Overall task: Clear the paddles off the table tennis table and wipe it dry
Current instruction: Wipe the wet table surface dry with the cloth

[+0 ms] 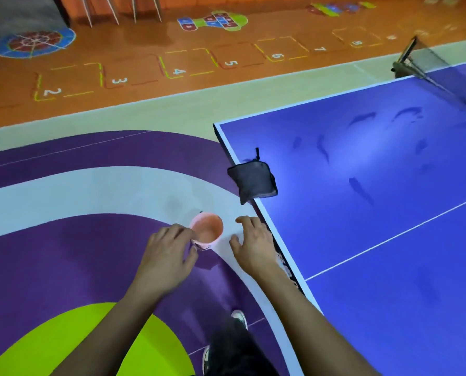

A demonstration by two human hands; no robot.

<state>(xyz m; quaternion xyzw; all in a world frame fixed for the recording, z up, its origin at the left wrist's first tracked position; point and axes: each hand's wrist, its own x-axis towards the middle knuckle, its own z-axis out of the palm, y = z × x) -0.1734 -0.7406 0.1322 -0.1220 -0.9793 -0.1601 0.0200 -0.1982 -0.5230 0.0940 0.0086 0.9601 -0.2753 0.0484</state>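
Note:
The blue table tennis table (362, 213) fills the right side, its top marked with dark wet streaks (360, 189). A black mesh bag (253, 181) hangs over the table's near-left edge. On the floor below stands a small pink bucket (207, 229). My left hand (169, 256) hovers just left of the bucket, fingers loosely bent, its fingertips by the rim. My right hand (253, 244) is spread beside the table edge, right of the bucket, holding nothing. No paddle shows on the table.
The net and its post (408, 59) cross the table at the upper right. The floor has purple, white and green bands and orange numbered squares (177, 70). Chair legs (118, 9) stand at the top. My shoes (238, 320) show below.

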